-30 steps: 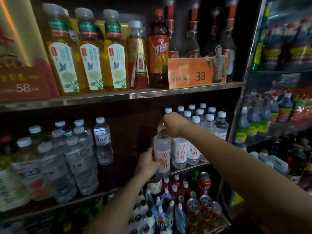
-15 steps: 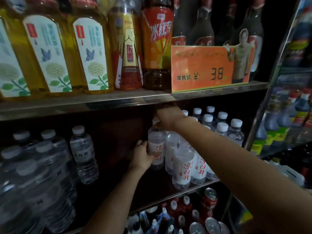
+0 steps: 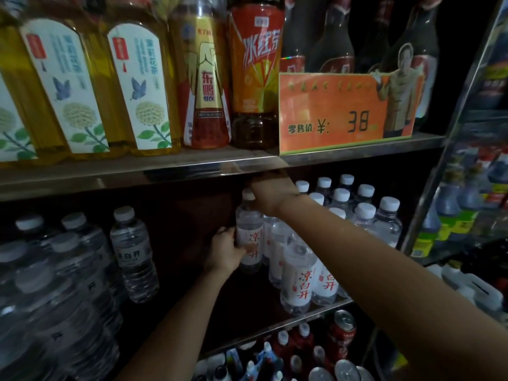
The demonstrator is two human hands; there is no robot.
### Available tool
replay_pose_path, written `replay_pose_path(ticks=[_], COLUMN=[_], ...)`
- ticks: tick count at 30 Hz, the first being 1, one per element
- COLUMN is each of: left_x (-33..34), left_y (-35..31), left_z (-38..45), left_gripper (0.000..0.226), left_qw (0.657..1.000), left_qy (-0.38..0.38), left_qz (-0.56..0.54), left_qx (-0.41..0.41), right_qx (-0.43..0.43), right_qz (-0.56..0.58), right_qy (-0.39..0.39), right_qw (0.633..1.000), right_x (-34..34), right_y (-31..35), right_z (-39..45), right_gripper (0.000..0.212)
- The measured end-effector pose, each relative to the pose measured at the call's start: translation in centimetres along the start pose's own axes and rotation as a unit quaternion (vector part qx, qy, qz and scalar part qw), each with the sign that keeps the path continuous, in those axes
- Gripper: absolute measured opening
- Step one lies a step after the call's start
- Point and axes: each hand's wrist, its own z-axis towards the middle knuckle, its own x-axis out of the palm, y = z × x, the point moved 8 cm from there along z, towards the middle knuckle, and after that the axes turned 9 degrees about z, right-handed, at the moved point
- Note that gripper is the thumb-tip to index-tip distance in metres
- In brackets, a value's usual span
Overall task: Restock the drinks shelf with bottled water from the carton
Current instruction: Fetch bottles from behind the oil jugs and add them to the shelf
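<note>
A clear water bottle (image 3: 248,237) with a white label and red characters stands deep on the middle shelf (image 3: 316,307), left of a group of like bottles (image 3: 298,279). My left hand (image 3: 224,251) grips its lower body from the left. My right hand (image 3: 270,192) holds its top from above, just under the upper shelf edge, and covers most of the cap. The carton is out of view.
More water bottles (image 3: 134,257) fill the shelf's left side, with a dark gap between the two groups. Tea and drink bottles and an orange price card (image 3: 338,114) stand on the upper shelf (image 3: 192,167). Cans and small bottles (image 3: 341,331) sit below. A second rack (image 3: 467,215) stands at the right.
Both hands have carried the bottle from the shelf's front edge back into the shelf, beside the rear bottles. The camera has moved closer to the shelves.
</note>
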Motion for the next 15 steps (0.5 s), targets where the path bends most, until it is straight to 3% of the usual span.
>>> replay_pose_path(ticks=[3,8,12,15], left_x=[-0.3,-3.2,-6.0,-8.2], left_y=[-0.1,-0.7,-0.9,-1.8], left_z=[-0.4,-3.5,-7.4,-11.0], left_gripper=[0.051,0.08,0.065,0.05], left_qw=[0.999,0.995,0.993,0.988], left_qy=[0.02,0.036,0.057,0.07], left_qz=[0.015,0.076,0.103,0.135], left_qx=[-0.019,-0.053,-0.016,0.037], right_qx=[0.018,0.07,0.071,0.069], right_qz=[0.007,0.028,0.034,0.015], right_qy=[-0.024,0.007,0.002,0.019], right_qw=[1.0,0.997,0.997,0.997], right_x=[-1.0,-2.9,-3.6,-3.8], right_y=[-0.4,-0.7,0.5,2.5], right_z=[-1.4,-5.5,-9.3,-12.6], right_gripper=[0.042,0.035,0.035,0.047])
